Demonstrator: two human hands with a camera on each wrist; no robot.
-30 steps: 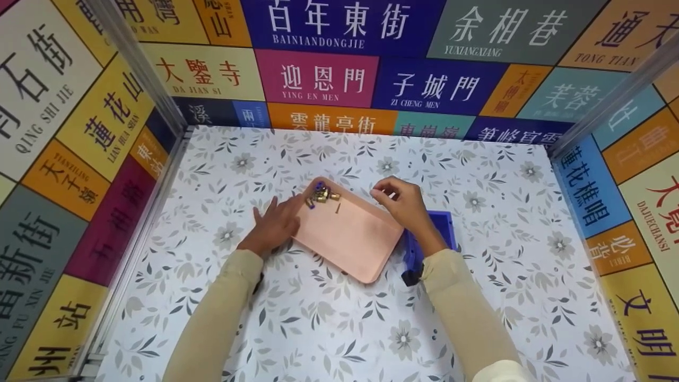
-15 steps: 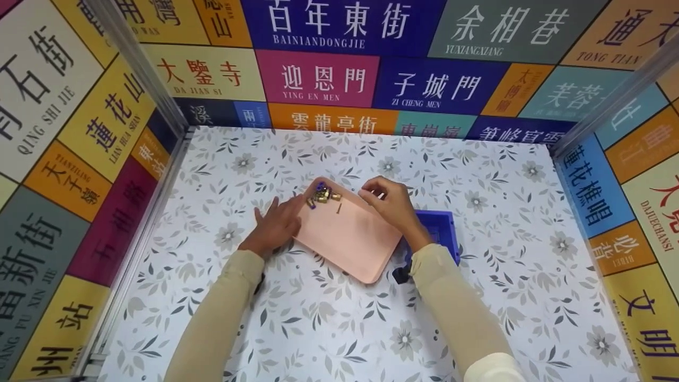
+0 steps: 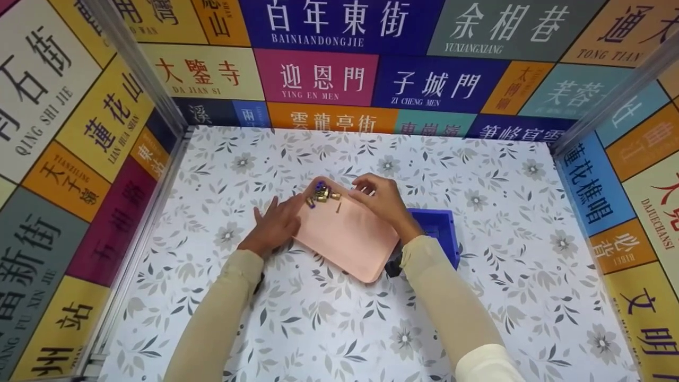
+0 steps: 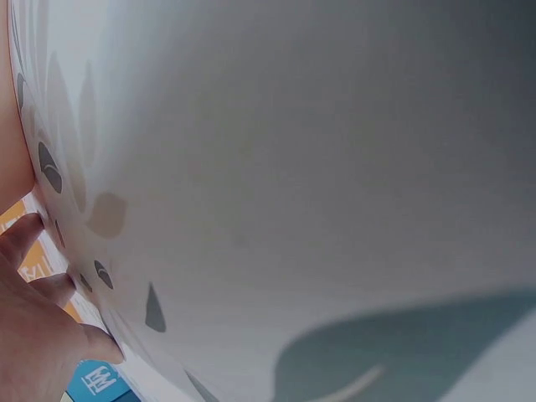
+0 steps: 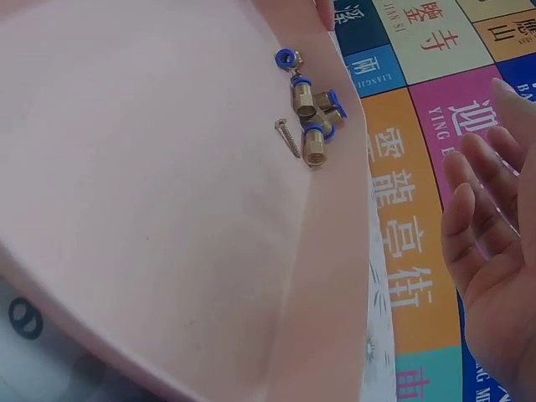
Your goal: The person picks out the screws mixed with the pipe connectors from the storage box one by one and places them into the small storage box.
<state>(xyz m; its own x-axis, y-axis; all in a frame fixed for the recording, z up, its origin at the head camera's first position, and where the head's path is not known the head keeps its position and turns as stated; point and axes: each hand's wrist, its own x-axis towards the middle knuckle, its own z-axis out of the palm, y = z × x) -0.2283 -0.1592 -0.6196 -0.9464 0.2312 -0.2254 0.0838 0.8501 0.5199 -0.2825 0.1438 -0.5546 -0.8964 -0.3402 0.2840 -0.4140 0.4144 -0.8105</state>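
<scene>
While brass fittings (image 5: 302, 99) and a screw (image 5: 287, 139) lie at eleven o'clock in a tray (image 3: 345, 244), the left hand (image 3: 276, 225) rests at its nine-o'clock rim, fingers outstretched, gripping nothing; the empty right hand (image 3: 381, 199), loosely curled, hovers near two.

Chinese characters and romanized names cover the back wall (image 3: 379, 66), with "BAINIANDONGJIE" on a blue panel (image 3: 339, 25) and "YING EN MEN" on a pink panel (image 3: 316, 78). "LIAN HUA SHAN" marks the left wall's yellow panel (image 3: 109, 119); the right wall's cream panel (image 3: 655, 197) appears to read "DAJUECHANSI."
</scene>
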